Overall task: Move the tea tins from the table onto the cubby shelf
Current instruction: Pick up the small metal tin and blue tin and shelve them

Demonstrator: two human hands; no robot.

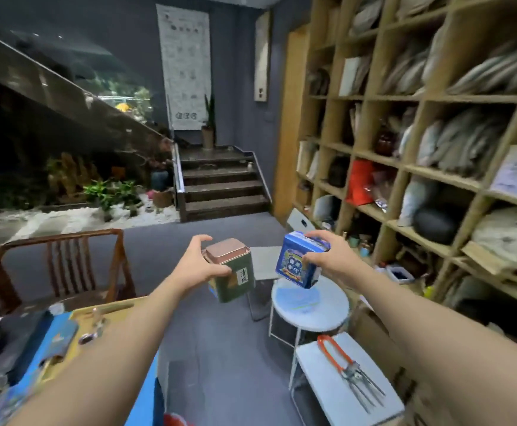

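Tabletop (118,305) at lower left, behind both tins. Left hand (197,265), fingers clamped round the green tin (235,279); right hand (328,256), fingers clamped on the tilted blue tin (297,262). Both mid-frame, in the air. Risk: tilted tin slips, or strikes the shelf (429,176) at right, whose cubbies look full. Count: two tins, two hands.

The left hand (198,265) grips a green tin (234,278), the right hand (328,256) a blue tin (297,265), near the cubby shelf (405,167).
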